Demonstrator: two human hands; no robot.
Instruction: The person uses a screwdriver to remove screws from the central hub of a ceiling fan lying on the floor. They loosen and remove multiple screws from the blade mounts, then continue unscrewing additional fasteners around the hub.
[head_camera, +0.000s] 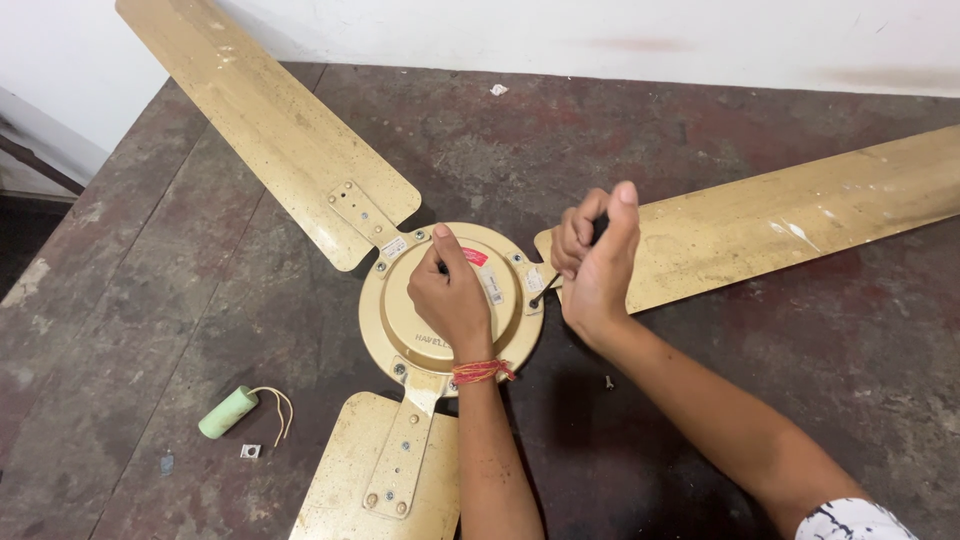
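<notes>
Nearest the camera, the lower fan blade (385, 475) points to six o'clock from the gold motor hub (400, 320) lying flat on the dark worktop (150, 330). The left hand (450, 295) is pressed palm-down on the hub, fingers curled over its top. The right hand (597, 262) is closed around a screwdriver (545, 290) whose tip meets a bracket screw at the hub's three o'clock edge. If the tip rides out of the screw head, it may slip toward the left hand. A loose screw (608, 381) at five o'clock and the green capacitor (228, 412) at eight o'clock could roll away.
</notes>
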